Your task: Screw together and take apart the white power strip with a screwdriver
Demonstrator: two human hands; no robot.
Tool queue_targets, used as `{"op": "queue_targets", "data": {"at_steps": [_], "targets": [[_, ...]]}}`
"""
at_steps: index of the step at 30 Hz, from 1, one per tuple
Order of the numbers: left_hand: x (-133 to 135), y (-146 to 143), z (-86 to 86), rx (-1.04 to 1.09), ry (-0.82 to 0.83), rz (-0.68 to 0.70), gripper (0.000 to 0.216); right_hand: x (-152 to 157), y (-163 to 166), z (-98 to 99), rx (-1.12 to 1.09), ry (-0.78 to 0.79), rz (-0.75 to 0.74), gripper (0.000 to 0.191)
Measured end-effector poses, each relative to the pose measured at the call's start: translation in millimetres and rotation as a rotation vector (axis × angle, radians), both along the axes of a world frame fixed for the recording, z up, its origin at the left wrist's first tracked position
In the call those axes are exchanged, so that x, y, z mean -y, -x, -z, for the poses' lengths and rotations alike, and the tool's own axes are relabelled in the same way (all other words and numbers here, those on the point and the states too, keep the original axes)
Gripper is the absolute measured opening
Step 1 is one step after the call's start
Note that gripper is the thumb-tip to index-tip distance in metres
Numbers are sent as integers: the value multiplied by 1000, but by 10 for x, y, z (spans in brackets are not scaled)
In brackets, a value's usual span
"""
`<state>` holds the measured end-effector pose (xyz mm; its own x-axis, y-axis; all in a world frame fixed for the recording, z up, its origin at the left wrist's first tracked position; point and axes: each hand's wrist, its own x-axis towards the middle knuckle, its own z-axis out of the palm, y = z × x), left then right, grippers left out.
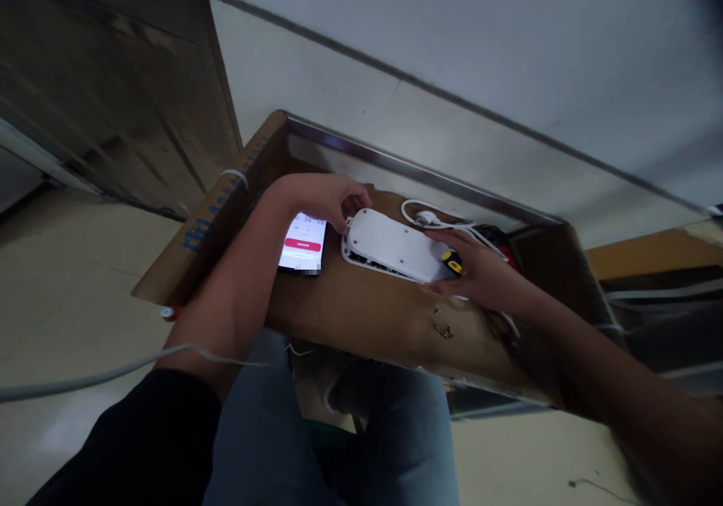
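Note:
A white power strip [389,244] lies back-side up on brown cardboard. Its cover [381,235] is raised along the near left edge, and parts of a circuit board show in the gap. The fingers of my left hand [342,199] are closed at the strip's left end. My right hand [474,269] spans the right end, thumb on the near side and fingers on the far side. In its palm sits a yellow and black screwdriver handle [452,262]; the rest of that tool is hidden. Several small screws [443,331] lie on the cardboard in front of my right hand.
A lit phone [302,246] lies beside my left wrist. A white cord with a plug [426,218] is coiled behind my right hand. The cardboard-lined tray [350,318] has raised sides [208,212] and stands against a pale wall. A grey cable [113,374] crosses my left forearm.

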<state>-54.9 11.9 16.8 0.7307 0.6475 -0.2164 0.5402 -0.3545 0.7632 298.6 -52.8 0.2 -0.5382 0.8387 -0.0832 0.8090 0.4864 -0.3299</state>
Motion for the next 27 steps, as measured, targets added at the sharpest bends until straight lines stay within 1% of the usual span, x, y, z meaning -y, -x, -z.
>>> {"op": "queue_targets", "data": {"at_steps": [9, 17, 21, 23, 27], "targets": [[62, 21, -106, -43, -47, 9, 61, 2, -19, -5, -26, 12, 19, 94], [85, 24, -134, 2, -1, -23, 61, 57, 34, -135, -26, 63, 51, 89], [81, 5, -117, -34, -65, -12, 60, 23, 42, -191, -13, 111, 64, 90], [81, -36, -95, -62, -105, 9, 69, -19, 41, -213, -1, 140, 80, 93], [82, -174, -25, -154, -184, 38, 103, -110, 58, -294, 33, 219, 102, 98]]}}
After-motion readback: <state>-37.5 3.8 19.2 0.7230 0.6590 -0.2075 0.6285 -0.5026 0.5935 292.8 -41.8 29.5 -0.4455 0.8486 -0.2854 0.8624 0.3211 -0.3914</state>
